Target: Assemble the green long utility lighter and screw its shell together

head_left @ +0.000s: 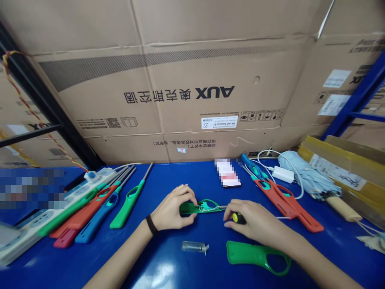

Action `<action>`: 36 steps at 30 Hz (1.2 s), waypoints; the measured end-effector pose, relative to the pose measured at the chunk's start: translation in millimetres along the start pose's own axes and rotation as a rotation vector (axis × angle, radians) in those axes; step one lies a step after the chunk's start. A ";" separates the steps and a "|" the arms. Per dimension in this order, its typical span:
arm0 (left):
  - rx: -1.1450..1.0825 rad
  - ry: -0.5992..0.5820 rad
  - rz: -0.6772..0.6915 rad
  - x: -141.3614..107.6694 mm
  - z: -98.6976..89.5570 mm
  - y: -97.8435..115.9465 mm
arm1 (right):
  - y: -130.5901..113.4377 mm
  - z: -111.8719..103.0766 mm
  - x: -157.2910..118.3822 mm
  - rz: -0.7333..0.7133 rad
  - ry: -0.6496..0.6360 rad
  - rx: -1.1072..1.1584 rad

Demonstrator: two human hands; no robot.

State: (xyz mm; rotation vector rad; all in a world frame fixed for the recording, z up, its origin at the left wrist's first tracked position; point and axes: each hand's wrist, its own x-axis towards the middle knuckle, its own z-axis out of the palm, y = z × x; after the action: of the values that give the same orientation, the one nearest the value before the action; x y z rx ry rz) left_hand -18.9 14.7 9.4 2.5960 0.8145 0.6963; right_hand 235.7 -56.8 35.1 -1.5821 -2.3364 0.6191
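A green gas lighter's opened half shell (189,208) lies on the blue table, with a trigger and thin white wire showing inside. My left hand (173,206) curls round its handle end, thumb and fingers gripping it from both sides. My right hand (249,218) is closed on a screwdriver with a black and yellow handle (239,218), mostly hidden in the palm. Its fingertips are at the lighter's metal tube; whether they touch it I cannot tell. Below lies a clear fuel tank (195,247). The matching green shell cover (248,253) rests under my right forearm.
Several long lighters, including a green one (129,202) and a blue one (98,218), lie at left by a white power strip (39,220). Red lighters (300,212), a white charger (282,174), an umbrella (309,176) and a carton (345,172) are at right. A phone (227,173) lies behind.
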 end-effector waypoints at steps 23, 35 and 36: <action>0.010 0.066 -0.119 -30.1 -33.0 -9.7 | -26.7 18.9 65.6 -0.257 -0.055 -0.199; 0.029 0.079 -0.124 -32.4 -8.6 -7.9 | -20.2 22.9 59.4 -0.234 -0.055 -0.156; 0.032 0.075 -0.122 -31.9 -5.9 -6.7 | -20.1 23.0 58.9 -0.238 -0.052 -0.153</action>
State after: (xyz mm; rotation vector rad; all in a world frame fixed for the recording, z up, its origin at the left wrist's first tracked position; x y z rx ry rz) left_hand -47.9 1.7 0.1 2.5357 1.0049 0.7551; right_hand 187.1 -13.4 22.9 -1.3297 -2.6145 0.4418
